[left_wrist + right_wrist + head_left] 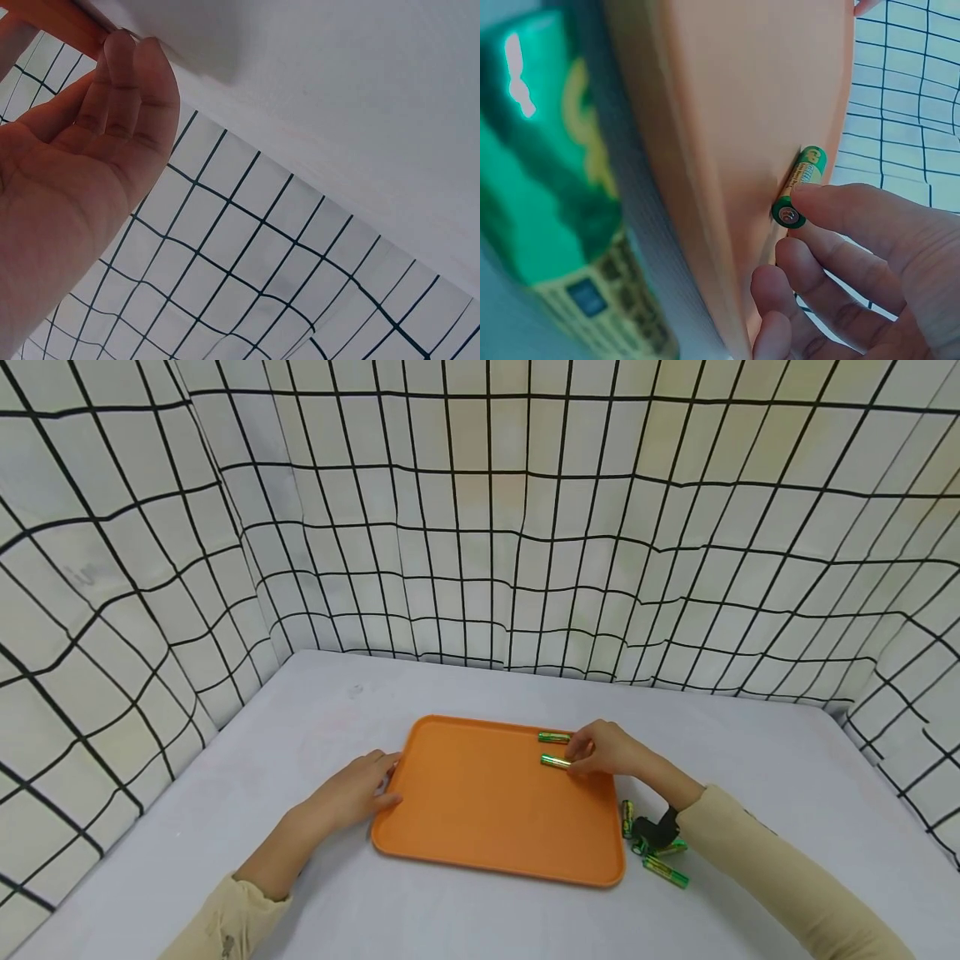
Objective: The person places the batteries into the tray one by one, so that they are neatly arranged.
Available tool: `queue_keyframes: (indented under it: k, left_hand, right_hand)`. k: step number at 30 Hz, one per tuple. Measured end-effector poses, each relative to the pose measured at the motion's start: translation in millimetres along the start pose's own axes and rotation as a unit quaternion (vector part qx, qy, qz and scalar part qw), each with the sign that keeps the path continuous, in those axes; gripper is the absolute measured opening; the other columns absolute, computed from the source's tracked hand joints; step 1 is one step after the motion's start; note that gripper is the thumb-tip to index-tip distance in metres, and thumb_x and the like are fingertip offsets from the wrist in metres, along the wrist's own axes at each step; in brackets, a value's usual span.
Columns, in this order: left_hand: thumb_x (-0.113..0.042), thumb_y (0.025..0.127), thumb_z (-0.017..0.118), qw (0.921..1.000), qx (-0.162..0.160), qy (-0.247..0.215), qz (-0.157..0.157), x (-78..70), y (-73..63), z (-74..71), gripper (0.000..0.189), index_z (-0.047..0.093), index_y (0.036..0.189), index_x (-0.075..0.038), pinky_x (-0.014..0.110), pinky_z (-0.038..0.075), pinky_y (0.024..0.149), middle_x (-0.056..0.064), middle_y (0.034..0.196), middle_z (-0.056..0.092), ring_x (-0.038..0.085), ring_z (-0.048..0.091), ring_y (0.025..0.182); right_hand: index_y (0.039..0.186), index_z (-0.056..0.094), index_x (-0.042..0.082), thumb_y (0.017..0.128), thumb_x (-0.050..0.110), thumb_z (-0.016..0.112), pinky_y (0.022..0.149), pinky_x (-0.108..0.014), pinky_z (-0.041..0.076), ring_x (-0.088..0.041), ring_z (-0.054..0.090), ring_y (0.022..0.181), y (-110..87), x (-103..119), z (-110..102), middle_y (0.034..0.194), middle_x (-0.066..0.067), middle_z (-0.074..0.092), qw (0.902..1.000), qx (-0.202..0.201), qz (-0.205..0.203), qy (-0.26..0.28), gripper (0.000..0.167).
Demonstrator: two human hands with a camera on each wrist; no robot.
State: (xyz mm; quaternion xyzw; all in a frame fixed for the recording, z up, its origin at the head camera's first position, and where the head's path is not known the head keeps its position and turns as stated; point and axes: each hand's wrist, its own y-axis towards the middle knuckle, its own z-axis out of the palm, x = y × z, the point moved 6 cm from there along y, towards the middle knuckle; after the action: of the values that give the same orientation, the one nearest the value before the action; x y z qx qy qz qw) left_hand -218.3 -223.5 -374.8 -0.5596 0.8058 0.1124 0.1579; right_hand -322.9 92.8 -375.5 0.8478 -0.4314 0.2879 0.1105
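Note:
An orange tray (495,810) lies on the white surface. My left hand (352,789) holds its left edge, the thumb over the rim; in the left wrist view the bent fingers (120,97) meet the tray's orange edge (71,26). Over the tray's far right corner, my right hand (607,750) pinches a green AA-size battery (555,762) between thumb and index finger. That battery (804,176) shows its end face in the right wrist view, close against the tray's floor. Just beyond it, a second green battery (553,737) lies along the far rim, partly behind the fingers.
Several loose green batteries (666,872) lie outside the tray's right edge, partly hidden by a black wrist device (656,832). One battery (547,165) looms large in the right wrist view. White walls with black grid netting (517,527) enclose the table (337,693).

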Motion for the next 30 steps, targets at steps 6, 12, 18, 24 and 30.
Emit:
queue_keyframes:
  k: [6, 12, 18, 24, 30]
  left_hand:
    - [-0.017, 0.089, 0.071, 1.0, 0.003, -0.002, -0.006, 0.4, -0.8, 1.2, 0.057, 0.049, 0.134, 0.011, 0.04, 0.045, 0.082, 0.008, 0.103, 0.055, 0.021, 0.052, 0.091]
    - [-0.017, 0.089, 0.072, 1.0, 0.005, -0.005, -0.007, 0.1, -1.3, 1.3, 0.057, 0.048, 0.134, 0.011, 0.041, 0.046, 0.082, 0.009, 0.104, 0.056, 0.021, 0.054, 0.092]
    - [-0.018, 0.09, 0.071, 0.9999, 0.008, -0.006, -0.008, 0.8, 0.2, 2.4, 0.057, 0.048, 0.134, 0.01, 0.04, 0.046, 0.083, 0.008, 0.104, 0.056, 0.021, 0.054, 0.092]
    - [-0.018, 0.09, 0.072, 0.9999, 0.009, -0.005, -0.007, 1.4, 1.9, 2.6, 0.058, 0.048, 0.134, 0.01, 0.04, 0.046, 0.082, 0.007, 0.102, 0.055, 0.02, 0.053, 0.091]
    - [-0.018, 0.09, 0.071, 0.9999, 0.006, -0.007, -0.003, 2.3, 1.8, 2.2, 0.058, 0.048, 0.134, 0.011, 0.039, 0.045, 0.08, 0.007, 0.103, 0.055, 0.019, 0.052, 0.089]
  right_hand:
    - [0.092, 0.072, -0.001, 0.081, 0.009, 0.077, 0.066, -0.026, 0.048, -0.01, 0.056, 0.071, -3.2, -2.4, 0.6, 0.078, -0.001, 0.067, 1.0, 0.0, -0.001, 0.005, 0.016]
    - [0.092, 0.072, 0.0, 0.082, 0.01, 0.077, 0.064, -0.025, 0.048, -0.009, 0.056, 0.069, -7.4, -4.6, 0.3, 0.076, 0.001, 0.067, 0.9999, 0.005, 0.008, 0.012, 0.015]
    - [0.092, 0.073, 0.001, 0.082, 0.011, 0.077, 0.061, -0.024, 0.047, -0.01, 0.055, 0.068, -10.5, -9.3, 0.9, 0.076, 0.001, 0.066, 0.9998, -0.001, 0.015, 0.016, 0.016]
    - [0.093, 0.073, 0.001, 0.083, 0.013, 0.077, 0.061, -0.024, 0.047, -0.011, 0.054, 0.069, -14.0, -11.5, -0.5, 0.077, 0.0, 0.066, 0.9998, -0.007, 0.015, 0.01, 0.016]
    - [0.095, 0.073, 0.0, 0.085, 0.013, 0.075, 0.063, -0.025, 0.048, -0.012, 0.058, 0.072, -18.9, -10.9, -2.7, 0.081, -0.002, 0.068, 0.9999, -0.005, 0.007, 0.012, 0.017]
